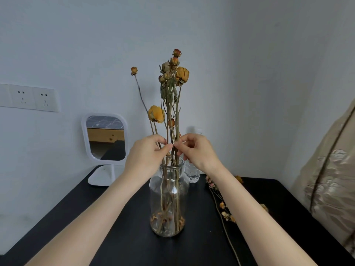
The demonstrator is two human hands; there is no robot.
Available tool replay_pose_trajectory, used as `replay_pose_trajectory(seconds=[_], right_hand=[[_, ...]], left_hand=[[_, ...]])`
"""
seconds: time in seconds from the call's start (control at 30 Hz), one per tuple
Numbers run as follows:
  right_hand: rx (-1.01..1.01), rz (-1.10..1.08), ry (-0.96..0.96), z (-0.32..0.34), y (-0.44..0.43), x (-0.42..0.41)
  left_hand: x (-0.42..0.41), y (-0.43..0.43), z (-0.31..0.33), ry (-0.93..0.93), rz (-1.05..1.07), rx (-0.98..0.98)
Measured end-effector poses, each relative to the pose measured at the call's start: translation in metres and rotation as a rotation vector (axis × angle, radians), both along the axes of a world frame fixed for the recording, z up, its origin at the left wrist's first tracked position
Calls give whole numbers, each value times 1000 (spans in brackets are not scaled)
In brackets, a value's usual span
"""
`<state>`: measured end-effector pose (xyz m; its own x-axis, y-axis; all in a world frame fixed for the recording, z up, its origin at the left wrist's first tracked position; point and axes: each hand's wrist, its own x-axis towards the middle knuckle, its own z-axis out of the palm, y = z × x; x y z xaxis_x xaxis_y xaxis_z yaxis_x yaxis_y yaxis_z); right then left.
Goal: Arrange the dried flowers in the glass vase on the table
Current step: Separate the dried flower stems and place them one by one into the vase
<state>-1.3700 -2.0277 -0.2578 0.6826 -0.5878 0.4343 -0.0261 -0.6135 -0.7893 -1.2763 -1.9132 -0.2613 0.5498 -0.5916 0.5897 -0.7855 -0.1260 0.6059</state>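
Observation:
A clear glass vase stands upright in the middle of the black table. Several dried flowers with orange and yellow heads rise from it, their stems bunched at the neck. My left hand pinches stems just above the vase mouth from the left. From the right, my right hand pinches the same cluster of stems at the same height. More dried flowers lie flat on the table, right of the vase, partly hidden by my right forearm.
A white-framed mirror on a stand sits at the table's back left. A clear plastic bottle stands behind the vase. Beige fabric hangs at the right edge. Wall sockets are at the left.

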Motion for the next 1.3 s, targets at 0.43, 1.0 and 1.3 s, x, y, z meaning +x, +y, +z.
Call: replay_pose_trajectory(seconds=[0.43, 1.0, 1.3], right_hand=[[100, -96, 15, -36, -18, -72], [3, -392, 790, -128, -56, -194], [-75, -409, 890, -132, -50, -191]], left_hand=[[-72, 12, -101, 258, -321, 133], [-132, -94, -156, 215, -117, 758], [-133, -99, -159, 222, -57, 822]])
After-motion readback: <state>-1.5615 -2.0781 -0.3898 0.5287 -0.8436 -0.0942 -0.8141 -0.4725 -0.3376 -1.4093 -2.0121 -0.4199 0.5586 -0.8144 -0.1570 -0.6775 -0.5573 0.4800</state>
